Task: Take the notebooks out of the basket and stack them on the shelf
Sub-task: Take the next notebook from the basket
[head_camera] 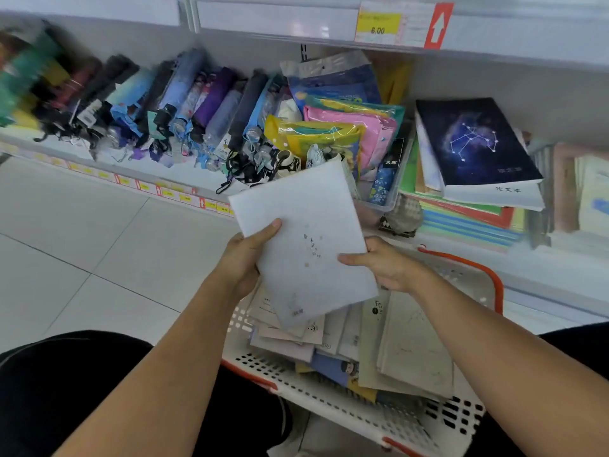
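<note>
A pale white notebook [306, 232] with small print on its cover is held tilted above the basket. My left hand [245, 258] grips its left edge and my right hand [385, 263] grips its right edge, thumbs on top. Below, the white perforated basket [329, 400] with an orange handle holds several more notebooks [405, 351], lying jumbled. On the shelf [543, 268] at the right lies a stack of notebooks [474, 192], topped by a dark blue one with a constellation [471, 140].
Folded umbrellas [158, 110] fill the shelf's left part. A clear bin of plastic-wrapped raincoats [346, 127] stands in the middle. More books [586, 192] stand at the far right. A higher shelf with a price tag [379, 24] overhangs. Tiled floor lies at left.
</note>
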